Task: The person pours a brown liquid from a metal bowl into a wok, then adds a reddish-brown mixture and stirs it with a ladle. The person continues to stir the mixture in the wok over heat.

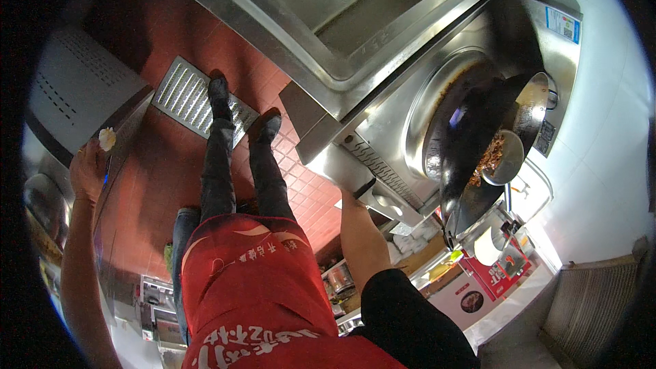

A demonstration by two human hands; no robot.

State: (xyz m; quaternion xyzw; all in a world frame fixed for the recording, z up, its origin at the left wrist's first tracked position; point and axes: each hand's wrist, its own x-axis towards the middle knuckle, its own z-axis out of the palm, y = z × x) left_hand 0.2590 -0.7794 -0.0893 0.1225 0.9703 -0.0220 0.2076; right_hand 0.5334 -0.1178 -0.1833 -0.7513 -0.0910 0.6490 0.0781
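My left hand (86, 171), out at the far left, holds a small off-white, yellowish lump (107, 139) at its fingertips; I cannot tell what it is. My right forearm (364, 241) reaches to the front of a steel wok range (384, 128). There the range's front edge hides my right hand, close to a black lever (365, 188). A dark two-handled wok (471, 210) leans tilted over the burner ring (417, 128). Inside it a steel ladle (505, 159) rests against browned, chopped food (486, 161).
A steel sink-like counter (328, 61) adjoins the range. Underfoot are red tiles (154, 179) and a metal floor grate (177, 87). A vented grey appliance (84, 87) stands at left. Another person's jeans-clad leg (182, 266) shows behind me. A red printed box (492, 274) sits beyond the range.
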